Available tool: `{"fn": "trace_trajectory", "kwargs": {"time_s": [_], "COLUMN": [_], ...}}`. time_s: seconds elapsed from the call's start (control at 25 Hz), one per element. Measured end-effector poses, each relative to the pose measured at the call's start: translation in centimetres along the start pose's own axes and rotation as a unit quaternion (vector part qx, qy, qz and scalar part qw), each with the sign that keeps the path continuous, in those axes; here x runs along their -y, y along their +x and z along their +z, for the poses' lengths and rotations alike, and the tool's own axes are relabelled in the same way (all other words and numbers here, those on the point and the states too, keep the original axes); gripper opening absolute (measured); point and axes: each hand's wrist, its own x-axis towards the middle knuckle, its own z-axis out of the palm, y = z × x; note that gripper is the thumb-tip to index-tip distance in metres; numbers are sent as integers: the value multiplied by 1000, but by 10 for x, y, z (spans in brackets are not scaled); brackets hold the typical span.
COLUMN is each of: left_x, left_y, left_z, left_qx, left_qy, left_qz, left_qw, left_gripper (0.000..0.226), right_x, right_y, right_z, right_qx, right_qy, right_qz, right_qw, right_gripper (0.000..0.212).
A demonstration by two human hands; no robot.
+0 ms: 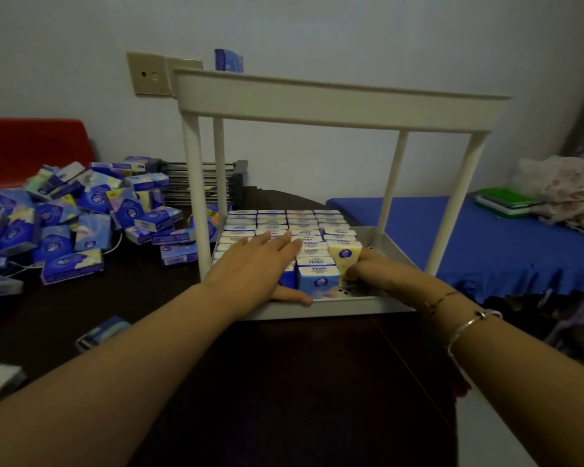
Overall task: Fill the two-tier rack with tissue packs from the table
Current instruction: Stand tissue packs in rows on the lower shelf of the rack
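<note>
Head cam shows the two-tier rack (pixel 317 310) sitting on the dark worktop (pixel 284 382), with its lower tier already mostly packed with rows of upright tissue packs (pixel 284 224). Left hand (pixel 260 264) lies flat and spread across the tops of the near-left packs, thumb hooked down along the front lip of the tray. Right hand (pixel 368 267) is pinching a yellow pack (pixel 344 256) and working it into the near-right corner, where it sits tilted and not seated yet. Bare perforated tray floor shows just right of it, so I'd say the bottom tier is nearly done.

Upper tier looks almost empty, only one blue pack (pixel 229 60) visible at its far-left edge. A big loose pile of packs (pixel 81 217) waits on the worktop to the left of the rack, plus one stray pack (pixel 103 332) lying nearer the camera.

What could go wrong, in my opinion: the rows are tight, so forcing that tilted pack down could buckle the neighbours or pop one up, which is probably why the left hand is pressing on them. Push too hard and the light rack might slide too.
</note>
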Motion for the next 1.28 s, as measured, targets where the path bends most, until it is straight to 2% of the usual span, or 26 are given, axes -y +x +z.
{"fn": "trace_trajectory", "kwargs": {"time_s": [0.08, 0.24, 0.44, 0.56, 0.68, 0.8, 0.88, 1.0, 1.12, 1.28], "left_x": [2, 7, 20, 18, 11, 4, -1, -5, 2, 40], "left_y": [-1, -8, -23, -24, -23, -23, -25, -40, -73, -130], "left_z": [-1, -10, -18, -15, -10, -6, -7, -12, -17, -11], "left_qx": [6, 2, 68, 64, 26, -8, -18, -50, -94, -155], "left_qy": [-4, 6, -19, -30, -24, -22, -25, -40, -120, -162], "left_qz": [3, 29, 20, 9, -7, -30, -40, -32, -28, -53], "left_qw": [1000, 1000, 997, 997, 999, 999, 999, 997, 988, 973], "left_gripper": [102, 99, 83, 76, 74, 73, 72, 72, 71, 54], "right_x": [-2, -9, -5, -5, -2, 4, 11, 30, 56, 93], "right_y": [1, 14, 12, 14, -3, -36, -58, -92, -119, -133], "right_z": [1, 1, 5, 6, 7, 9, 13, 26, 50, 102], "right_qx": [2, -30, -20, -49, -119, -228, -262, -261, -231, -196], "right_qy": [-17, -65, -37, -57, -92, -130, -146, -166, -167, -193], "right_qz": [-11, 9, -4, 15, 3, -75, -112, -164, -210, -270], "right_qw": [1000, 997, 999, 997, 989, 962, 948, 937, 935, 923], "right_gripper": [28, 54, 44, 53, 48, 49, 57, 60, 56, 50]}}
